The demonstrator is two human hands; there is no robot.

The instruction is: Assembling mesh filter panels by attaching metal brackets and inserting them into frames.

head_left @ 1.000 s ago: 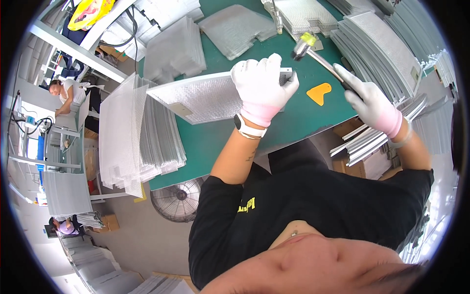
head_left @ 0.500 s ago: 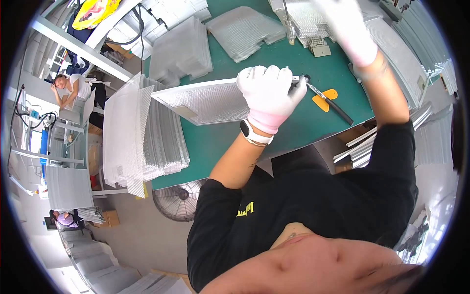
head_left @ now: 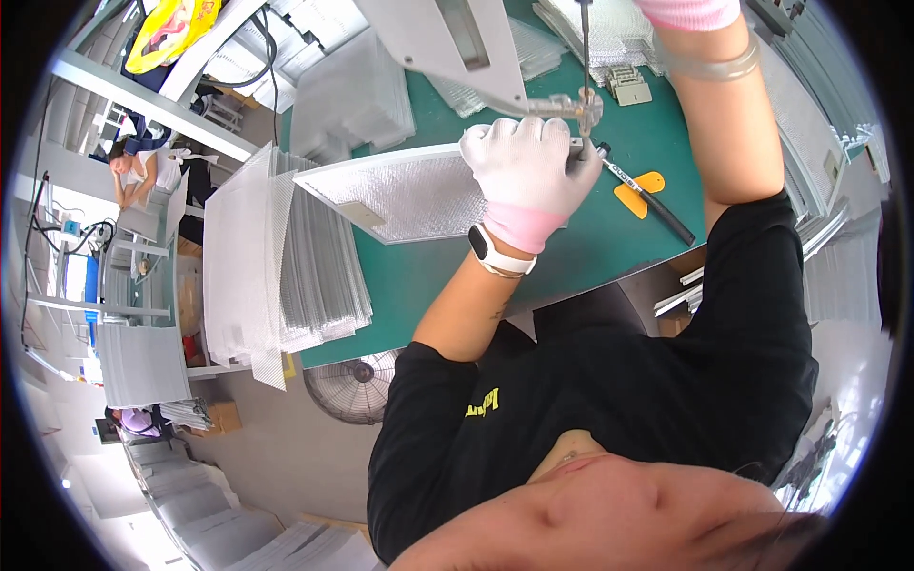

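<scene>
My left hand (head_left: pixel 528 171), in a white glove with a pink cuff, is closed on the corner of a framed panel (head_left: pixel 409 195). The panel has a thin white frame, a silvery textured face and a small pale label; it tilts up off the green table. Just beyond my knuckles, a metal tool head (head_left: pixel 587 109) with a thin upright rod meets the panel's corner, beside a light grey machine arm (head_left: pixel 457 48). Of my right hand only the pink glove cuff (head_left: pixel 690 11) shows at the top edge; its fingers are out of sight.
A black marker (head_left: pixel 662 209) lies across a yellow plastic piece (head_left: pixel 640 195) on the green table (head_left: pixel 590 252). Stacks of mesh sheets (head_left: pixel 286 257) stand at the left. Small metal plates (head_left: pixel 628 86) lie at the back. A floor fan (head_left: pixel 357 381) stands below the table. Other people sit far left.
The grey machine arm and tool head have come into view above the panel's corner. My right hand has gone up past the top edge. My left hand keeps its grip on the panel.
</scene>
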